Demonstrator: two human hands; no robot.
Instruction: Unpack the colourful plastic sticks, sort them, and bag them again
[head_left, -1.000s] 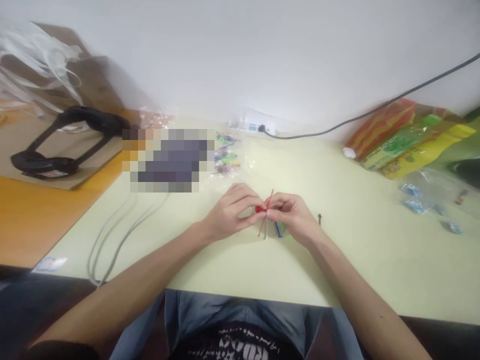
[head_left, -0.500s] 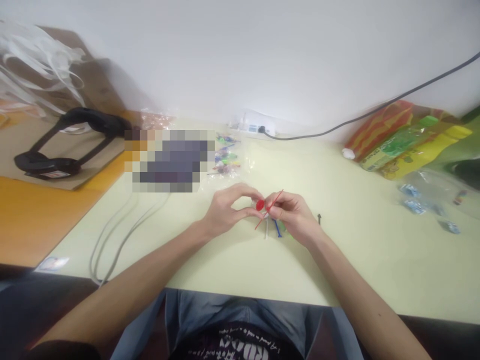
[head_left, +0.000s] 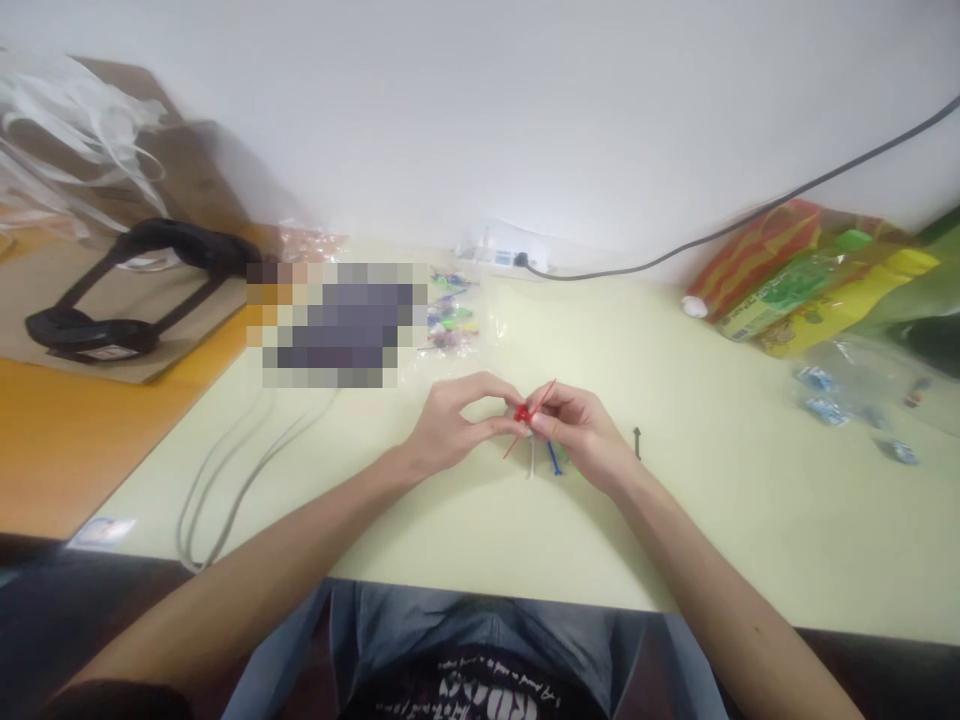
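Observation:
Between thumb and fingertips, my left hand (head_left: 461, 420) pinches a small round red plastic piece (head_left: 521, 412). My right hand (head_left: 577, 425) grips a thin red plastic stick (head_left: 546, 394) that slants across in front of the round piece. The two red parts meet at the fingertips; I cannot tell whether they are joined. Below the hands, a white stick-like piece (head_left: 532, 460) and a blue one (head_left: 554, 458) lie on the table, with a green piece partly hidden by my right hand. A small dark arrow-shaped piece (head_left: 637, 443) lies to the right.
Clear bags of colourful small parts (head_left: 454, 315) lie behind my hands, beside a blurred-out dark object (head_left: 345, 325). Grey cables (head_left: 247, 480) run at the left. A black frame (head_left: 142, 290) rests on cardboard. Snack packaging (head_left: 825, 290) and small blue-white packets (head_left: 825, 410) are at the right.
My right hand has moved slightly left, bringing the red stick against the round red piece, which was apart from it before. My left hand has hardly moved.

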